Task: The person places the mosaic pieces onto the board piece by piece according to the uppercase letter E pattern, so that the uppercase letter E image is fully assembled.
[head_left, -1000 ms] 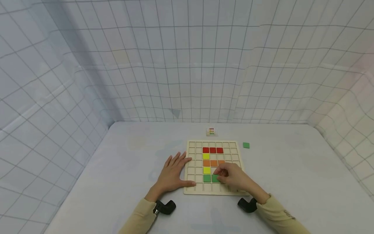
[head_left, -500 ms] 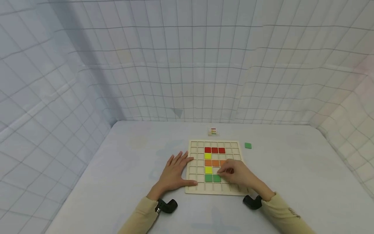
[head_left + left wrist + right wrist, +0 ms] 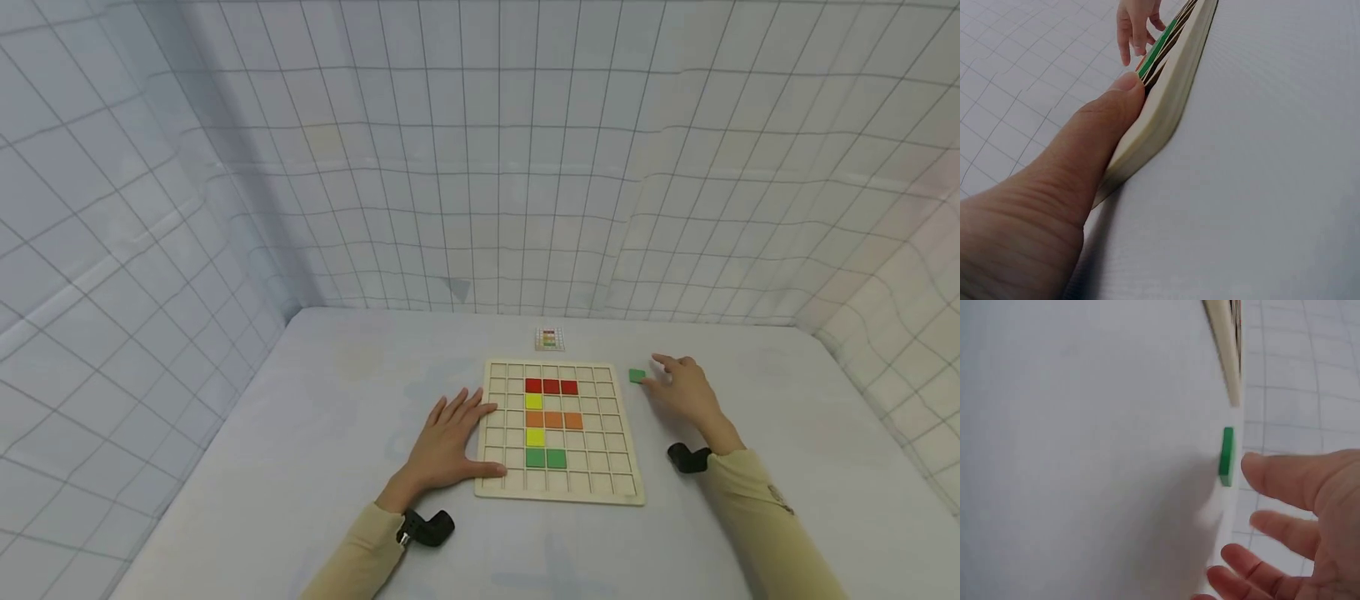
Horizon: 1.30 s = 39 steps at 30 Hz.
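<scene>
A pale wooden grid board (image 3: 600, 458) lies flat on the table with coloured square tiles in its cells. Three red tiles (image 3: 551, 387) form the top row, three orange tiles (image 3: 553, 420) a middle row, and two green tiles (image 3: 546, 458) a lower row. Single yellow tiles (image 3: 534, 402) sit between the rows. My left hand (image 3: 444, 446) rests at the board's left edge, fingers spread, thumb (image 3: 1104, 119) over the rim. A loose green tile (image 3: 637, 376) lies on the table right of the board. Beside it my right hand (image 3: 682, 390) hovers, thumb and fingers apart, holding nothing.
Behind the board lies a small pattern card (image 3: 550, 339) with a coloured grid. White grid-lined curtains (image 3: 480, 167) hang at the back and both sides of the white table (image 3: 360, 400). A black camera mount (image 3: 429, 528) sits at each wrist.
My right hand has left the second green tile in the lower row and moved right and away to the loose green tile, its fingers spreading. The left hand has stayed at the board.
</scene>
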Each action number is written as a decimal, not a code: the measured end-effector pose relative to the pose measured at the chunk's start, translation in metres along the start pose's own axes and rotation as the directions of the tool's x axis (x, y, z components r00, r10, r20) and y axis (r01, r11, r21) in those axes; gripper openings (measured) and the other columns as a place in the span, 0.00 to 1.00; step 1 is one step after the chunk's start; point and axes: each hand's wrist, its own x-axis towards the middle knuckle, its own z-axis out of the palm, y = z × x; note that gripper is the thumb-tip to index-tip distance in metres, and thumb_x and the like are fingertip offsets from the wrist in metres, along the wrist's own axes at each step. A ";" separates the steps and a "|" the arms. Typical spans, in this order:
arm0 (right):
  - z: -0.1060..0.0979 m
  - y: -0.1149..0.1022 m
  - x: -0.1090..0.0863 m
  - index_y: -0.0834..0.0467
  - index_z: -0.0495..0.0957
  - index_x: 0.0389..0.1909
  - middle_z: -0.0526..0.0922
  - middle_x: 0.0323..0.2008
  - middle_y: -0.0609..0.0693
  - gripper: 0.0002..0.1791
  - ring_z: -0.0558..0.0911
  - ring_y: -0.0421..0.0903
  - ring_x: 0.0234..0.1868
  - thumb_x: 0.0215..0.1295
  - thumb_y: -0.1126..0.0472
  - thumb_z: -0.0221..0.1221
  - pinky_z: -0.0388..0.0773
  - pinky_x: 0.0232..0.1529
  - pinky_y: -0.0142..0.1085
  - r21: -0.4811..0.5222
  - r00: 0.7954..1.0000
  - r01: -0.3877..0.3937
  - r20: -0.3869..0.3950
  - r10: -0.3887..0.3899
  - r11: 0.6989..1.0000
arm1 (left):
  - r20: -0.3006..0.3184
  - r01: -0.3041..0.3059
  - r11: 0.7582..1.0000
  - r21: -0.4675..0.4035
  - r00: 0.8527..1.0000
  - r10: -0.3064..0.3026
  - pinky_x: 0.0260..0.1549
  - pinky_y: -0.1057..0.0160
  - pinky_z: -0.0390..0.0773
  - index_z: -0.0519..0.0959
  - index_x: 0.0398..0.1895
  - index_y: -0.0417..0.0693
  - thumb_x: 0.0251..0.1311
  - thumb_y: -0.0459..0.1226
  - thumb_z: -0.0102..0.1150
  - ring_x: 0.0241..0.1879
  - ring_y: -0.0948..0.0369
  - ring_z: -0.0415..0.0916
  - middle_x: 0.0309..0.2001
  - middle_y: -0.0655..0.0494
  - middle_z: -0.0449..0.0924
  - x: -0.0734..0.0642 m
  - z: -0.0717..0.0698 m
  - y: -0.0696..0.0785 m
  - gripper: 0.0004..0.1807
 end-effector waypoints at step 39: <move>-0.002 -0.017 -0.033 0.59 0.79 0.28 0.79 0.26 0.46 0.05 0.76 0.44 0.28 0.55 0.64 0.67 0.72 0.28 0.37 0.165 0.997 0.032 0.063 -0.043 0.986 | 0.041 0.026 0.999 0.019 0.999 -0.027 0.68 0.53 0.33 0.59 0.71 0.58 0.43 0.73 0.54 0.73 0.57 0.36 0.74 0.57 0.46 0.001 0.001 -0.001 0.53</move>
